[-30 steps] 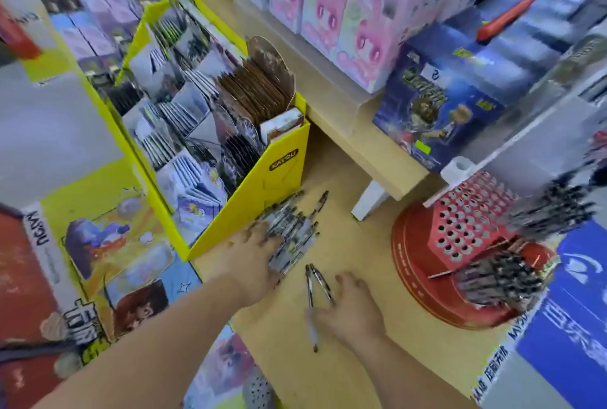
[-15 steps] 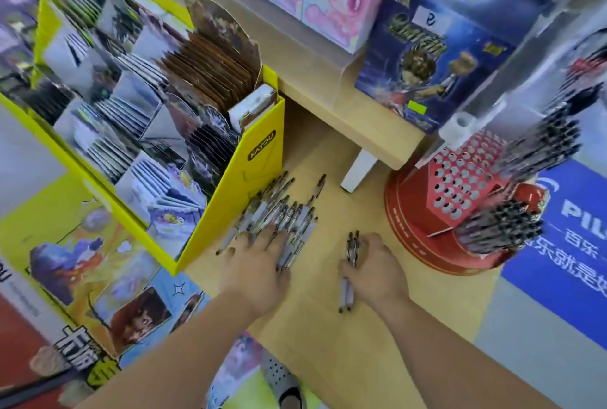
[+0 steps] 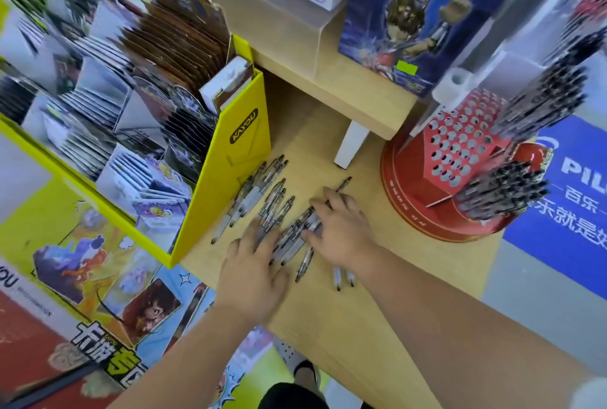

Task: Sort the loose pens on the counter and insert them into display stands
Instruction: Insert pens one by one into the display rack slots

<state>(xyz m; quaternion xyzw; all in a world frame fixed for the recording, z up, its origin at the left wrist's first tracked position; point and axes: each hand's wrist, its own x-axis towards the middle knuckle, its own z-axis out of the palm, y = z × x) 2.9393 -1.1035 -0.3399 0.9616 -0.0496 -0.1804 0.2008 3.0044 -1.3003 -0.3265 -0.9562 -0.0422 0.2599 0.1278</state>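
Left of the red pen stand [image 3: 423, 188], the left hand [image 3: 253, 274] and right hand [image 3: 345, 232] lie flat on the loose pens [image 3: 276, 193] (fingers straight, spread apart, gripping none).

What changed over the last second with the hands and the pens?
The right hand let go of the two pens it was pressing and moved left onto the pile, fingers spread over it. Those two pens now lie by its wrist. The left hand stays flat on the pile's near end. The red stand looks unchanged.
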